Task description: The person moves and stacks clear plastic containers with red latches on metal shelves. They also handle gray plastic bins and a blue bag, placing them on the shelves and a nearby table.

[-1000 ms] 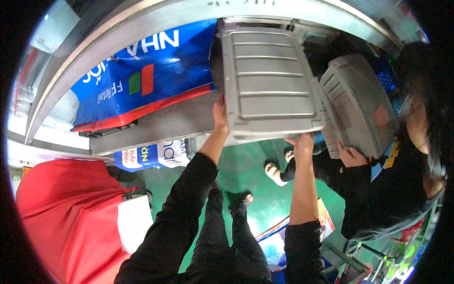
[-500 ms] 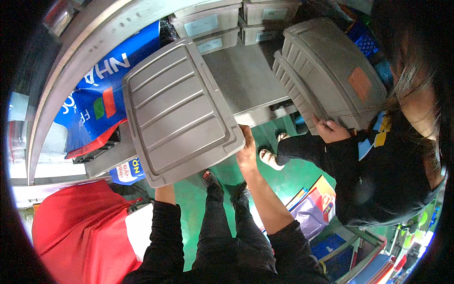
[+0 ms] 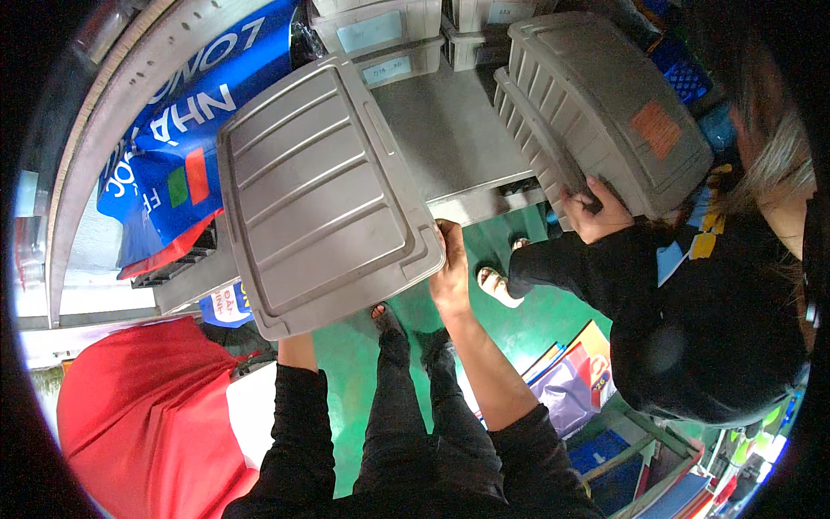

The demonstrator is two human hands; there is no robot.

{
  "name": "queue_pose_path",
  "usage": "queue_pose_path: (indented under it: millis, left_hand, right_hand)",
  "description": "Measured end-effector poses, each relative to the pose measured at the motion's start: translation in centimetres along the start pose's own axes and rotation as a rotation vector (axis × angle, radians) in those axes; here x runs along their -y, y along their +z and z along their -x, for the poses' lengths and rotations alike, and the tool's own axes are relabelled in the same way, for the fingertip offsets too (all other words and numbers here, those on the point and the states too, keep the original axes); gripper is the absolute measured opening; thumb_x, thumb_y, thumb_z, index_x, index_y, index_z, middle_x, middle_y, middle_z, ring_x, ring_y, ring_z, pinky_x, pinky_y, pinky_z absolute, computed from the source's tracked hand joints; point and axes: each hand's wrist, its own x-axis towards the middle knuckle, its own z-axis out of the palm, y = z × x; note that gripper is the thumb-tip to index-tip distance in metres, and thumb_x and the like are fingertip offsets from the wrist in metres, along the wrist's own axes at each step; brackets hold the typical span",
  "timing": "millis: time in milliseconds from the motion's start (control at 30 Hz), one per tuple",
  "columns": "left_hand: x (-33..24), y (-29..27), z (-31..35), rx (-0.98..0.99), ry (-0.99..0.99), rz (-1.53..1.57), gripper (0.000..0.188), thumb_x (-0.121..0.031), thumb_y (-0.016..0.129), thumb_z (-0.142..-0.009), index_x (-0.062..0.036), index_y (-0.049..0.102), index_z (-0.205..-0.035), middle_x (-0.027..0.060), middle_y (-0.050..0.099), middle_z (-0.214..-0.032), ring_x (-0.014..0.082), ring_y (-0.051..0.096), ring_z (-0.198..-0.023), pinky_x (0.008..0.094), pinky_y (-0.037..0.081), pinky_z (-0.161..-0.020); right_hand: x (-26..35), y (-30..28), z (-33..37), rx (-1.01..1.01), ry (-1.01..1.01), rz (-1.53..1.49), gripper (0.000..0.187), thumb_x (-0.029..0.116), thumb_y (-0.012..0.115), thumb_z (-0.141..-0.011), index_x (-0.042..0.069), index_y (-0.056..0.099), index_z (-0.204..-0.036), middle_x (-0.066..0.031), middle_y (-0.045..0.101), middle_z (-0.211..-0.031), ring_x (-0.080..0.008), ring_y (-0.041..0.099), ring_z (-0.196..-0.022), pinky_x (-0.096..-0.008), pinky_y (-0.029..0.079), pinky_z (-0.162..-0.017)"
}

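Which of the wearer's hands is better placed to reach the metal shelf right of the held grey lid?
Right, probably. The right hand is on the grey lid's near right corner, on the metal shelf's side. The left hand is hidden beneath the lid, farther left.

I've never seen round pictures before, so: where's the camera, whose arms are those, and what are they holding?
There's no robot: the camera sits on a person's head, looking down, and its wide lens bends straight edges. The arms from the bottom are that person's. The right hand has its grip on a grey ribbed plastic lid; the left hand is hidden behind it. I can't tell whether a box is underneath. Labelled grey storage bins stand on the grey shelf. Right of it, another person's hand touches a tilted grey bin.
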Motion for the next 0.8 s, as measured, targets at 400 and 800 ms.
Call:
queue_pose_path:
  millis: [400,800]
  left_hand:
    - [-0.6,-1.0,-0.8,-0.005,0.027,-0.019,0.037,-0.033,0.045,-0.091,-0.0087,0.053,-0.119,0.0102,0.059,-0.111,0.0268,0.058,-0.099,0.0397,0.047,-0.084]
    - [-0.5,-0.4,-0.5,0.012,0.012,-0.033,0.038,-0.034,0.045,-0.091,-0.0086,0.053,-0.119,0.0099,0.059,-0.112,0.0262,0.058,-0.1,0.0399,0.047,-0.085]
  right_hand:
    - [-0.8,0.2,-0.4,-0.049,-0.073,0.011,0.025,0.022,0.051,-0.093,-0.002,0.052,-0.1,-0.0133,0.057,-0.088,-0.0209,0.053,-0.082,-0.0326,0.043,-0.076]
    - [-0.1,0.3,-0.4,-0.039,0.024,-0.035,0.028,0.023,0.053,-0.092,-0.002,0.053,-0.102,-0.0139,0.055,-0.094,-0.0216,0.054,-0.085,-0.0326,0.044,-0.077]
